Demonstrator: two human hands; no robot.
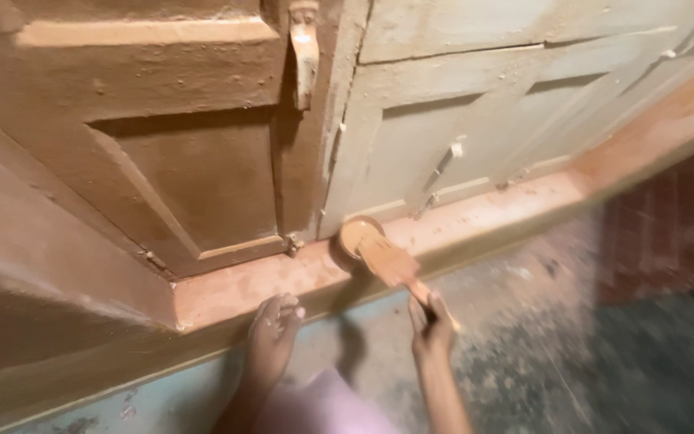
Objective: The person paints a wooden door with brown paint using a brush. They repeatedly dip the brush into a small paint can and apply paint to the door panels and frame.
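Now painting the sill (475,219) brown | right hand (431,325) gripping brush (387,261) over paint tin (357,237) | left hand (275,329) loosely curled, resting on sill edge, holding nothing | next, I judge: steady strokes along bare sill

Long orange-brown painted wooden sill (491,215) runs along the foot of the shutters, its paint uneven. Small round paint tin (357,238) sits directly on it; my left hand (273,328) rests fingers on its front edge. Below lies the dusty, speckled grey floor (540,354).
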